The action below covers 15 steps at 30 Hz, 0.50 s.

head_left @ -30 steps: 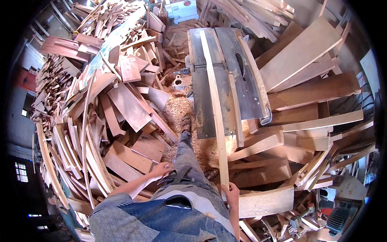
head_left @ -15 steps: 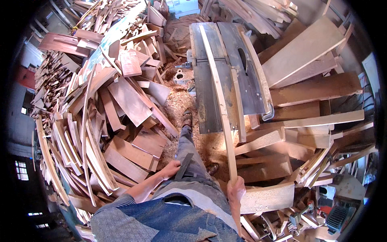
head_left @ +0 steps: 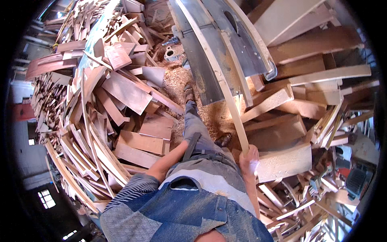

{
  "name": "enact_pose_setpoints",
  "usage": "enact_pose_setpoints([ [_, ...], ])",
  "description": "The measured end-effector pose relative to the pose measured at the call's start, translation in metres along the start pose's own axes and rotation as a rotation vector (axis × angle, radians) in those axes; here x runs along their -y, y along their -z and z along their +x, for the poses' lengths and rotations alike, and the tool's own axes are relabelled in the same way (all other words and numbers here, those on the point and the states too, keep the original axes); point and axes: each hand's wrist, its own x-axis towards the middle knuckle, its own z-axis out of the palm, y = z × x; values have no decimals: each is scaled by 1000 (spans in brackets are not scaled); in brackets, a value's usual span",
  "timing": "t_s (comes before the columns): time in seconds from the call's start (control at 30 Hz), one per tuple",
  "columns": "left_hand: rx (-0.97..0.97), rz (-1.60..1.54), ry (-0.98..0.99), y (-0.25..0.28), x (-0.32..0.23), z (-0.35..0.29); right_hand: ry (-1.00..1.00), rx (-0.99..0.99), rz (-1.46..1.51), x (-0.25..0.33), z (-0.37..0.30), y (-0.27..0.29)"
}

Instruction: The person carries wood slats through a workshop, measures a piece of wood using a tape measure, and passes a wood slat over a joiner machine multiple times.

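A long, narrow wooden strip (head_left: 225, 90) runs from my right hand (head_left: 248, 158) up over the dark metal table of a woodworking machine (head_left: 200, 66). My right hand is closed around the strip's near end, in front of the table's near edge. By my left thigh is my left hand (head_left: 186, 144), with a dark flat strip (head_left: 192, 145) right beside it and partly over it. Its fingers are hidden, so whether it grips the dark strip is unclear. A second wooden strip (head_left: 236, 64) lies along the table, right of the held one.
Loose boards (head_left: 127, 90) are heaped on the left. More boards (head_left: 278, 127) are stacked on the right, close to my right hand. Wood shavings (head_left: 173, 78) cover the floor around my feet, and a metal part (head_left: 173, 53) lies beside the machine.
The view has shifted and tilted, so the machine sits higher in the picture. My right hand still holds the wooden strip's near end. My left hand has gone more behind the dark strip.
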Motion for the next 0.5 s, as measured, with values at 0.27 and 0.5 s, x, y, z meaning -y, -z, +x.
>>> enact_pose_setpoints([
  [0.27,-39,112,28,20,-13,19,-40,54,108,-3,2,-6],
  [0.5,-13,154,29,30,-7,17,-79,6,146,-12,4,-14],
])
